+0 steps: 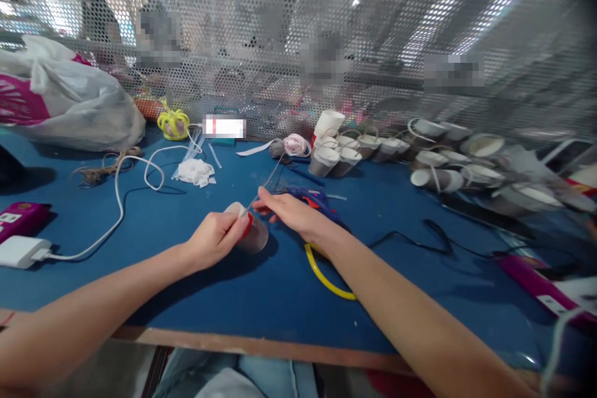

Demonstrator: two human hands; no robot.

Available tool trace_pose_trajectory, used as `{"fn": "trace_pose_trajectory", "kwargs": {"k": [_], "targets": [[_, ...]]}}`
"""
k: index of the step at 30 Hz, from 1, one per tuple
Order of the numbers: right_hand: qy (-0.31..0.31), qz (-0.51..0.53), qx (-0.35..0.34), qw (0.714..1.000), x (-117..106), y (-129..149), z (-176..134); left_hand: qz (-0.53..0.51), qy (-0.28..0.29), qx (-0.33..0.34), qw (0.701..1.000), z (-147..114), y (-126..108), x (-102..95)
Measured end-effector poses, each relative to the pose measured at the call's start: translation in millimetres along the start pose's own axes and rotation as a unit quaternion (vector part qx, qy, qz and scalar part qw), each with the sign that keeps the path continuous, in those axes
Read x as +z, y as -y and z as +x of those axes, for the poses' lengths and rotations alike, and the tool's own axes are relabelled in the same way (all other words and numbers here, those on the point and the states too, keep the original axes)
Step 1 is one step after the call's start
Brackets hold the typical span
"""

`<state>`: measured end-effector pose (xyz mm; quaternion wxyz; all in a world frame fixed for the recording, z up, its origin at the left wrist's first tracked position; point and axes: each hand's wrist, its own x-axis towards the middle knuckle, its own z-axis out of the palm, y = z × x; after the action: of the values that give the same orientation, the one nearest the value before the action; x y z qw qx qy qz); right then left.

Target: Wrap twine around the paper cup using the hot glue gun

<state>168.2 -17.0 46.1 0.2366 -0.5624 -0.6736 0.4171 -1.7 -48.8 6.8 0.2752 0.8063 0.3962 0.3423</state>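
Cup of thin paper, mid-worktop, pinched at its rim by left hand; right hand pinches thin ribbon; probably light, crushable, best held gently.

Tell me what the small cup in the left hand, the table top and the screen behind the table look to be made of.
Cup: probably paper, matt pale wall with a red band, held by the left hand.
Table top: blue matt covering, likely felt or fabric, over a board with a bare brownish edge.
Screen: perforated sheet, seemingly metal, with regular round holes and a grey sheen.
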Motion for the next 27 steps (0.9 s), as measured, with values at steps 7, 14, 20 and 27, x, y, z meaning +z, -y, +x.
{"fn": "trace_pose_trajectory", "kwargs": {"k": [7, 14, 20, 27], "targets": [[-0.043, 0.134, -0.084, 0.987, 13, 6, 2, 0.000, -0.002, -0.003, 1.000, 0, 1, -2.0], [-0.127, 0.173, -0.119, 0.969, -3, 6, -20, -0.145, -0.003, -0.129, 0.981, 4, -4, -2.1], [-0.160, 0.126, -0.125, 0.971, -4, 2, -24, -0.209, 0.023, -0.168, 0.963, 3, -6, 2.5], [-0.158, 0.054, -0.124, 0.978, -3, -3, -23, -0.190, 0.045, -0.110, 0.975, -6, -14, -0.1]]}}
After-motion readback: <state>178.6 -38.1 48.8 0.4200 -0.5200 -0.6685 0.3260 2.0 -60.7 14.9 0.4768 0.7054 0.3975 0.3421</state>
